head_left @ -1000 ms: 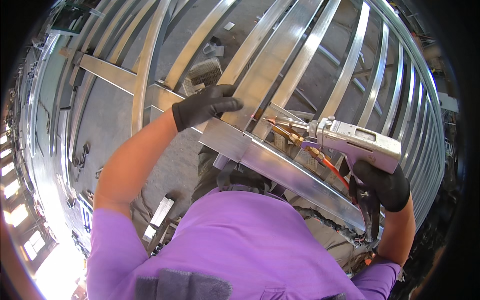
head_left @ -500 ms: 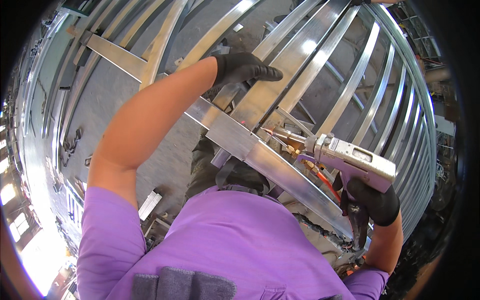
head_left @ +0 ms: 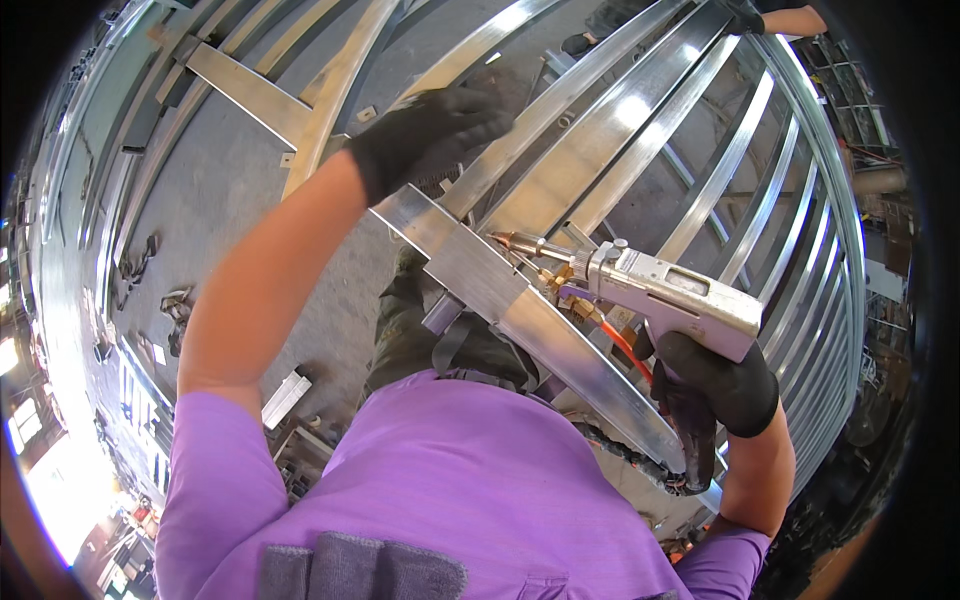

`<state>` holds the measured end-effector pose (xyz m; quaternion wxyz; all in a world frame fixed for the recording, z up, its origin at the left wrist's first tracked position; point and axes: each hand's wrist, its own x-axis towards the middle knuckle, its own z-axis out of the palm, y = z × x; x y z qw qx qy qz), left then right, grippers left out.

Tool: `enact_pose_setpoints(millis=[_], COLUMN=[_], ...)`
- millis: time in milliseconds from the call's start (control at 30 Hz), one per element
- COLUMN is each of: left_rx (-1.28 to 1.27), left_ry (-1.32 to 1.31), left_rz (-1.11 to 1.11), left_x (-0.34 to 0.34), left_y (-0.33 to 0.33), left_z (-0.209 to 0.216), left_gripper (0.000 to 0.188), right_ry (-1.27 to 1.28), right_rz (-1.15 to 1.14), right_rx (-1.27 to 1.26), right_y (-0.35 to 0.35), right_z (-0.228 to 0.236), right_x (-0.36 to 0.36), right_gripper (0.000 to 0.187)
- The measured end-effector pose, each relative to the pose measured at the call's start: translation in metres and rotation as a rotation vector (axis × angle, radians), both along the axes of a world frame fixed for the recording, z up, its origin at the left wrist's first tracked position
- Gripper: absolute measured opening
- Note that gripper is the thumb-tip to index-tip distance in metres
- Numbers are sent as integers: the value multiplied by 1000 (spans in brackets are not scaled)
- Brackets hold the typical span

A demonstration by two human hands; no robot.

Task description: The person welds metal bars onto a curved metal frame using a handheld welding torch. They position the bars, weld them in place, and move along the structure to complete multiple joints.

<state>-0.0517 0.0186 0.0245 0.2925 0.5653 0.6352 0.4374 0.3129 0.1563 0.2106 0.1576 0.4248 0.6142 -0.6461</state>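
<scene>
My right hand (head_left: pixel 725 385), black-gloved, is closed round the handle of a silver handheld welding gun (head_left: pixel 680 290) with a copper-coloured nozzle. The nozzle tip sits close to the joint where a wide flat metal bar (head_left: pixel 590 150) meets a metal crosspiece (head_left: pixel 480 265); whether it touches cannot be made out. My left hand (head_left: pixel 435 135), also black-gloved, hovers over the frame left of the wide bar. Its fingers are stretched out and it holds nothing. An orange-red hose (head_left: pixel 625 343) runs from the gun down toward its handle.
Rows of long metal bars (head_left: pixel 745 150) extend to the right and away. At the top right another person's gloved hand (head_left: pixel 742 18) rests at the far end of the frame. More bars (head_left: pixel 250 100) lie at upper left. A light-coloured block (head_left: pixel 287 398) lies on the grey floor (head_left: pixel 320 340).
My left hand has lifted off the wide bar and moved left. The welding gun has shifted left along the joint. More of the other person's hand and arm shows at the top.
</scene>
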Motion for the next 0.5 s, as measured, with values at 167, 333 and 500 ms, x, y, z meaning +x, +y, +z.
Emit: enact_pose_setpoints(millis=[167, 333, 500], left_rx=[-245, -286, -339], left_ry=[-397, -475, -842], left_rz=[490, 834, 607], left_x=[37, 104, 158], left_y=[-78, -145, -170], left_z=[29, 4, -15], left_gripper=[43, 40, 41], right_ry=[-9, 35, 25], right_rz=[-15, 2, -4], right_rx=[-27, -57, -37], right_y=[-1, 1, 1], right_z=[-2, -7, -8], right_x=[-10, -14, -17], right_gripper=[31, 36, 39])
